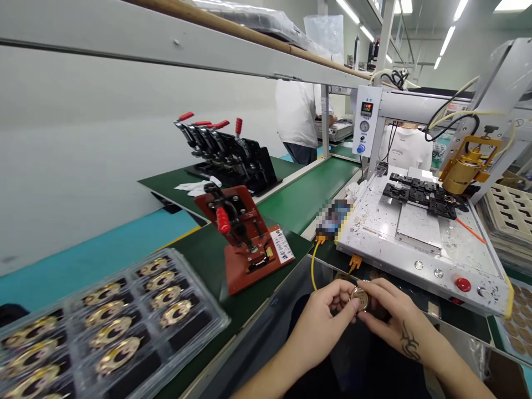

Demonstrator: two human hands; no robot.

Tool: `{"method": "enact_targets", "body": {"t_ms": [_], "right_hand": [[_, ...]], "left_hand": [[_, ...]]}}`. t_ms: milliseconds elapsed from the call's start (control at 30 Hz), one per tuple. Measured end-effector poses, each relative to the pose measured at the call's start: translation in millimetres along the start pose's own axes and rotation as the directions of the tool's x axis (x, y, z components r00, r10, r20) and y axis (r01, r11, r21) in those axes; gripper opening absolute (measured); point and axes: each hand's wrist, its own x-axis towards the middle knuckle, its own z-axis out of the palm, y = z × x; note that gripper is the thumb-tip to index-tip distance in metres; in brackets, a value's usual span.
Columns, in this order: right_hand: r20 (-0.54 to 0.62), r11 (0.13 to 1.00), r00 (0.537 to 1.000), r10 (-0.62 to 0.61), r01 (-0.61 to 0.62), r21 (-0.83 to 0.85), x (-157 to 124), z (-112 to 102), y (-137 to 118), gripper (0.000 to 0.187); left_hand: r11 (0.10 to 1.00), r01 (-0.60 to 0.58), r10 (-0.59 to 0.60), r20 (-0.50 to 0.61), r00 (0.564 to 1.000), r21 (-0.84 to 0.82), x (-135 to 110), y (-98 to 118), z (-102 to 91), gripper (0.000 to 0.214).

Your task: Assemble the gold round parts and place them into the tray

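The left hand [328,313] and right hand [393,316] meet at near centre. The fingertips of both are closed on a small round gold disc [359,299], held in the air just in front of the near edge of the white machine bed [415,244]. Nothing covers the disc's face; fingers hide its rim on both sides. A yellow cable [312,269] drops from the bed's near-left corner, just left of the left hand. A red button [463,284] sits on the bed's front, right of the right hand. On the bed lie black fixture blocks [419,197], with a brass head [467,166] above their right end. Left of the hands a red toggle-clamp jig [245,246] stands on the dark green bench top [208,255]; farther back is a row of black clamp jigs [230,155]. A person in white [295,113] stands at the far end of the green belt [307,197]. Containers: a clear blister tray [187,334] at near left holds gold pieces [112,330], one per pocket, though the nearest-right pockets show only black. A second tray [505,341] at the right edge holds round tan discs [518,320].
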Motion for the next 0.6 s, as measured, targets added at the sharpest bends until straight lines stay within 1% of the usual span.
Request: {"method": "enact_targets", "body": {"t_ms": [100,167,200,233,267,300,333,367,400,433,467,500,533,567,600], "right_hand": [[0.043,0.978,0.984,-0.172,0.176,-0.114,16.1,-0.3,-1.3,0.050],[0.023,0.959,0.970,-0.243,0.244,-0.143,29.5,2.7,-1.7,0.050],[0.002,0.956,0.966,-0.259,0.256,-0.141,36.8,4.5,-1.7,0.050],[-0.023,0.959,0.966,-0.258,0.253,-0.131,44.3,6.4,-1.7,0.048],[-0.046,0.964,0.968,-0.246,0.239,-0.115,51.6,8.2,-1.8,0.047],[-0.063,0.971,0.972,-0.225,0.219,-0.095,58.5,10.0,-1.9,0.044],[-0.076,0.978,0.977,-0.201,0.196,-0.074,64.6,11.8,-1.9,0.041],[-0.087,0.983,0.980,-0.179,0.174,-0.056,69.7,13.5,-1.8,0.038],[-0.091,0.987,0.983,-0.159,0.155,-0.042,73.5,15.3,-1.5,0.035],[-0.093,0.990,0.986,-0.141,0.139,-0.028,76.2,17.1,-0.7,0.033],[-0.091,0.992,0.988,-0.126,0.125,-0.014,77.9,18.9,0.3,0.032],[-0.087,0.994,0.990,-0.110,0.111,-0.001,79.1,20.9,1.8,0.031],[-0.081,0.995,0.992,-0.095,0.096,0.010,80.3,23.0,3.4,0.031],[-0.075,0.997,0.994,-0.078,0.080,0.021,82.1,25.4,5.0,0.031],[-0.074,0.997,0.995,-0.062,0.064,0.033,85.1,28.1,6.3,0.030]], "left_hand": [[0.988,-0.067,0.072,-0.034,0.997,0.136,-7.4,13.6,-11.1,0.010],[0.944,-0.162,0.191,-0.078,0.978,0.287,-11.1,31.8,-30.0,0.008],[0.898,-0.219,0.286,-0.129,0.950,0.381,-11.6,42.9,-43.9,0.008],[0.832,-0.270,0.404,-0.195,0.894,0.485,-11.0,54.4,-60.6,0.008],[0.746,-0.305,0.535,-0.260,0.804,0.592,-9.4,65.4,-79.5,0.010],[0.648,-0.321,0.659,-0.297,0.691,0.690,-6.6,74.8,-99.6,0.015],[0.546,-0.330,0.756,-0.284,0.589,0.770,-3.0,81.9,-119.8,0.020],[0.446,-0.341,0.818,-0.223,0.530,0.827,1.2,86.2,-138.8,0.026],[0.344,-0.358,0.843,-0.118,0.524,0.868,5.7,87.6,-155.5,0.031],[0.246,-0.378,0.839,0.000,0.545,0.893,10.1,86.5,-169.0,0.037],[0.166,-0.400,0.813,0.104,0.573,0.901,13.9,83.9,-179.0,0.041],[0.111,-0.418,0.784,0.179,0.594,0.902,17.0,80.7,-185.2,0.045],[0.084,-0.431,0.772,0.215,0.598,0.898,19.3,78.4,-188.2,0.048],[0.088,-0.438,0.782,0.211,0.586,0.894,20.9,77.9,-188.7,0.050],[0.121,-0.442,0.803,0.175,0.570,0.889,22.3,80.3,-187.8,0.051]]}}
